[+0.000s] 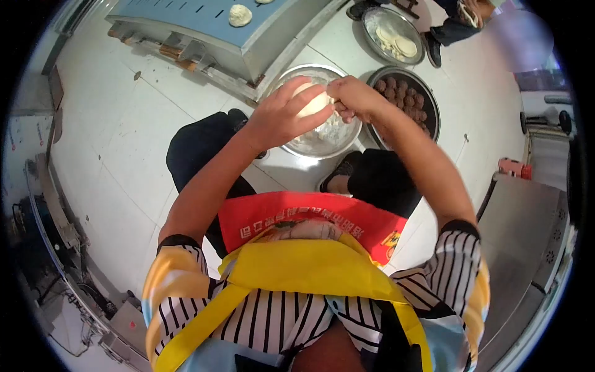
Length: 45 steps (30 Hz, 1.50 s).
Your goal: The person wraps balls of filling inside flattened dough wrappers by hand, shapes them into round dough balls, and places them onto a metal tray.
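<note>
My left hand [277, 116] is wrapped around a pale, rounded piece of dough [312, 102], its fingers spread across the top. At the dough's right edge, my right hand [354, 99] is closed with its fingers curled and pinching there; the fingertips are partly hidden. Both hands are above a metal bowl [319, 149], whose inside is dusted with flour and holds small dough scraps. Close by on the right stands a round pan [436, 118] with several brown balls of filling.
A metal bowl [367, 28] with flattened dough pieces sits farther back, near another person's shoe [432, 49]. At upper left, a griddle [186, 18] carries a dough round [240, 15]. A steel cabinet [520, 235] stands at right. My knees flank the bowl on the tiled floor [136, 142].
</note>
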Each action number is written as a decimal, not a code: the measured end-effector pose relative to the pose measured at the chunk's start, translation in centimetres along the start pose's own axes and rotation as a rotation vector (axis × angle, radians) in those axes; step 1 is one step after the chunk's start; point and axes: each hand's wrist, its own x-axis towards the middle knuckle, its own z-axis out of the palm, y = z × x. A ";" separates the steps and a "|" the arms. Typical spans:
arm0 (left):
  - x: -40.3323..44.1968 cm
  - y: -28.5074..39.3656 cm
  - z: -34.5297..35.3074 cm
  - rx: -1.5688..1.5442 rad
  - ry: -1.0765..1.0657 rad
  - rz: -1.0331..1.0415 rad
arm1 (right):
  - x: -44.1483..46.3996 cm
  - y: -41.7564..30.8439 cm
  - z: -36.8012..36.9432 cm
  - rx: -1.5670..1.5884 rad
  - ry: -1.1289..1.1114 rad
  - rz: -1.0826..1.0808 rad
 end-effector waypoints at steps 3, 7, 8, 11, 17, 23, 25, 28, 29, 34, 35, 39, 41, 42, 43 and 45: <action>0.6 0.7 1.1 -0.026 0.089 -0.074 | -1.2 -1.2 -1.0 0.280 -0.062 0.086; 1.4 2.5 2.6 -0.393 0.245 -0.602 | -0.4 0.6 -3.0 0.891 -0.252 -0.010; 1.0 2.4 3.1 -0.815 0.337 -0.836 | 0.1 1.1 -3.3 0.994 -0.255 -0.028; 0.4 3.3 3.7 -1.866 0.574 -1.321 | 0.7 2.8 -3.0 0.447 0.087 -0.208; -2.7 1.5 5.4 -2.524 0.249 -1.064 | -1.1 3.7 -1.5 -0.104 0.166 -0.555; 3.7 4.7 1.9 -1.898 0.308 -1.599 | -3.3 3.7 4.0 -0.226 0.422 -0.561; 3.3 4.7 2.2 -1.935 0.345 -1.549 | -3.4 3.5 4.5 -0.250 0.480 -0.696; 3.1 4.5 2.9 -1.753 0.370 -1.401 | -3.8 2.5 5.2 -0.175 0.462 -0.790; 3.0 4.6 2.8 -1.715 0.319 -1.430 | -3.9 2.3 5.3 -0.130 0.443 -0.799; 4.5 4.6 0.7 -1.879 0.375 -1.483 | -3.4 2.1 6.4 -0.094 0.615 -0.762; 4.4 4.5 0.6 -1.936 0.392 -1.480 | -3.6 1.9 6.6 -0.131 0.667 -0.767; 3.6 3.8 -0.2 -1.712 0.106 -1.414 | -4.8 1.0 5.5 0.200 0.232 -0.692; 3.8 3.4 -1.0 -1.746 -0.037 -1.357 | -4.4 1.0 5.1 0.218 0.226 -0.611; 4.7 3.7 -1.1 -1.748 0.129 -1.413 | -4.1 0.8 5.5 0.094 0.373 -0.676; 5.6 4.5 -1.0 -1.744 0.298 -1.473 | -3.9 0.7 6.4 -0.029 0.517 -0.733; 5.4 4.4 -0.9 -1.769 0.414 -1.503 | -3.5 0.5 6.9 -0.093 0.598 -0.804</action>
